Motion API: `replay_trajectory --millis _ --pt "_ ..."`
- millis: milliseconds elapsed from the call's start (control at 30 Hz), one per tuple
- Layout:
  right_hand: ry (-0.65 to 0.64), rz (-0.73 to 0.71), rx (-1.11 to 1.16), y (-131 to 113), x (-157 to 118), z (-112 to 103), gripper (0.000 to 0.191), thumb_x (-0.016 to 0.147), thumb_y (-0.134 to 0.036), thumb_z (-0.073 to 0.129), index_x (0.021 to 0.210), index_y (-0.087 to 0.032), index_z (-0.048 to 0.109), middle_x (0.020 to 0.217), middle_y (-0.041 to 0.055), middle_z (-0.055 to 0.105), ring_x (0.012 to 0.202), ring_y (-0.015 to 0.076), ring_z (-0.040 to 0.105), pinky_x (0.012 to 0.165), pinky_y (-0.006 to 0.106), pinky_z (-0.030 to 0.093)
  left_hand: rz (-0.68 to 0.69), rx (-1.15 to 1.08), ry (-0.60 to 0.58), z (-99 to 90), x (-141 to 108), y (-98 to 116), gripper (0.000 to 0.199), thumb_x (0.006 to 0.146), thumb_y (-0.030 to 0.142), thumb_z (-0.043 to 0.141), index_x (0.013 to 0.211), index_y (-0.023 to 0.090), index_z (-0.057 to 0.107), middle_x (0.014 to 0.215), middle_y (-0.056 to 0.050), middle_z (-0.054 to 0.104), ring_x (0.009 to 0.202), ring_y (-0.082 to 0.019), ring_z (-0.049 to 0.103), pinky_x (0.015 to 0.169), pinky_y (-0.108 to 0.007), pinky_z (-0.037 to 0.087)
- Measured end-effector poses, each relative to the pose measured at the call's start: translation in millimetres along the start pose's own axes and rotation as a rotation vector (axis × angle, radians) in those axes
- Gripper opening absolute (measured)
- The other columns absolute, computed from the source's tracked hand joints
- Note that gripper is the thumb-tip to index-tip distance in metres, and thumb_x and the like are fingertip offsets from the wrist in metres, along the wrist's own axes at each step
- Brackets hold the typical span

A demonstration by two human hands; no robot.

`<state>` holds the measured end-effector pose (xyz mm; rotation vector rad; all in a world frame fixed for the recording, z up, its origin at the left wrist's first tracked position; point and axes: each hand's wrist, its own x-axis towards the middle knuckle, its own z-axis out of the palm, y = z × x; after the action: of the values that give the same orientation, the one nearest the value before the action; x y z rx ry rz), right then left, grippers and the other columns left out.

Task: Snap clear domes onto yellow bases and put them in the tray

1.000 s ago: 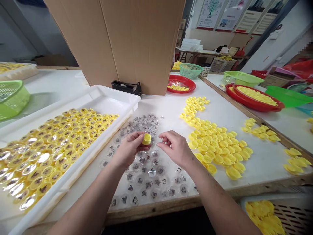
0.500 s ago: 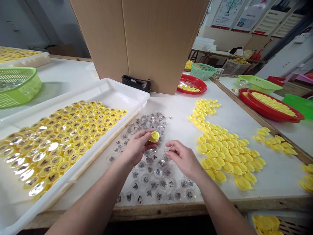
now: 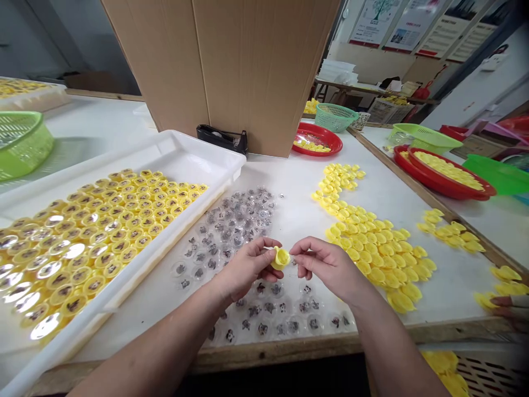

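Left hand point(image 3: 243, 267) pinching cap point(image 3: 281, 258), tray rim point(image 3: 165, 245) apart

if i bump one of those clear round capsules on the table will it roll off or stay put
Probably light for its size: the clear plastic capsule looks thin-walled, with only a small dark piece inside. Its rounded outline suggests it could skid or roll a little if bumped. Where the capsules lie close together, the neighbouring ones would likely stop it, so it may not go far.

I'm working in a small assembly workshop, at a long white desk point(image 3: 289, 187) covered in yellow plastic parts point(image 3: 372, 253). White trays point(image 3: 136, 149) and red basins point(image 3: 446, 184) are standing around me, and printed posters point(image 3: 413, 27) are hanging along the far wall.
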<state>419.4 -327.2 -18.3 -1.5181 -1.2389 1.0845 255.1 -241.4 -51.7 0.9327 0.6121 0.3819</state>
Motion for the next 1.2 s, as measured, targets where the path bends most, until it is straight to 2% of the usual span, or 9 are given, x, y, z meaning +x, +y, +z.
replay_trajectory --millis 133,200,300,400,567,667,900,1100,1200 --pt "-0.033 -0.147 -0.235 -8.4 5.3 1.6 0.012 0.081 -0.021 0.054 0.085 -0.022 0.066 0.087 0.0006 0.058 0.068 0.0112 0.057 0.064 0.027 0.048 -0.022 -0.016 -0.034 1.8 -0.4 -0.9 0.035 0.073 0.039 0.069 0.094 0.014 0.056 0.081 -0.005 0.062 0.066 -0.014 0.065 0.060 -0.024 0.050" --pt "0.016 -0.160 -0.342 -11.1 6.7 6.8 0.014 0.080 -0.020 0.056 0.089 -0.023 0.065 0.091 0.0013 0.059 0.072 0.0121 0.058 0.065 0.026 0.048 -0.001 -0.038 -0.023 2.7 0.1 -2.3 0.035 0.071 0.039 0.071 0.091 0.014 0.057 0.079 -0.004 0.062 0.066 -0.013 0.064 0.062 -0.025 0.051" --pt "0.160 -0.112 -0.465 -10.3 4.6 15.3 0.013 0.076 -0.021 0.063 0.089 -0.022 0.062 0.091 0.0012 0.062 0.067 0.0117 0.059 0.060 0.025 0.048 0.043 -0.090 -0.001 3.6 1.4 -4.4 0.036 0.068 0.038 0.074 0.089 0.014 0.057 0.077 -0.002 0.062 0.065 -0.012 0.062 0.066 -0.026 0.050" --pt "0.236 -0.134 -0.579 -5.4 -1.8 21.7 0.006 0.077 -0.023 0.063 0.084 -0.022 0.064 0.079 0.0003 0.065 0.067 0.0143 0.061 0.062 0.027 0.049 0.072 -0.114 0.007 4.5 2.4 -6.6 0.038 0.066 0.037 0.076 0.089 0.015 0.057 0.077 -0.003 0.064 0.064 -0.011 0.061 0.068 -0.027 0.049" --pt "0.270 -0.265 -0.735 1.4 -12.7 30.3 0.023 0.082 -0.018 0.055 0.104 -0.018 0.061 0.090 0.0074 0.068 0.078 0.0199 0.065 0.069 0.032 0.051 0.141 -0.064 0.041 7.9 1.7 -8.6 0.035 0.067 0.036 0.075 0.088 0.014 0.057 0.078 -0.003 0.066 0.068 -0.013 0.062 0.067 -0.027 0.049" --pt "0.303 -0.303 -0.742 2.7 -15.4 32.2 0.022 0.082 -0.019 0.056 0.103 -0.017 0.061 0.090 0.0085 0.067 0.079 0.0206 0.065 0.071 0.033 0.052 0.166 -0.061 0.033 10.3 0.0 -8.2 0.033 0.068 0.034 0.075 0.087 0.013 0.058 0.080 -0.004 0.066 0.071 -0.013 0.062 0.066 -0.026 0.048" --pt "0.390 -0.373 -0.701 0.2 -20.0 32.6 0.026 0.079 -0.014 0.057 0.103 -0.022 0.058 0.092 0.0038 0.067 0.077 0.0168 0.064 0.069 0.029 0.054 0.168 -0.097 0.004 11.5 -3.5 -6.3 0.032 0.068 0.031 0.076 0.089 0.015 0.059 0.083 -0.003 0.066 0.073 -0.013 0.062 0.071 -0.028 0.049" --pt "0.366 -0.465 -0.684 0.1 -19.4 31.6 0.022 0.081 -0.014 0.057 0.101 -0.024 0.060 0.101 0.0056 0.065 0.088 0.0190 0.063 0.078 0.033 0.052 0.170 -0.106 0.008 13.2 -5.2 -4.8 0.030 0.068 0.029 0.076 0.088 0.015 0.059 0.077 -0.002 0.066 0.069 -0.012 0.062 0.068 -0.026 0.049" --pt "0.359 -0.455 -0.639 0.4 -18.3 30.3 0.022 0.080 -0.015 0.062 0.100 -0.024 0.062 0.099 0.0043 0.065 0.086 0.0176 0.062 0.077 0.031 0.052 0.183 -0.128 -0.005 14.1 -5.9 -4.3 0.029 0.069 0.026 0.076 0.088 0.014 0.058 0.077 -0.002 0.067 0.069 -0.012 0.062 0.066 -0.025 0.049"
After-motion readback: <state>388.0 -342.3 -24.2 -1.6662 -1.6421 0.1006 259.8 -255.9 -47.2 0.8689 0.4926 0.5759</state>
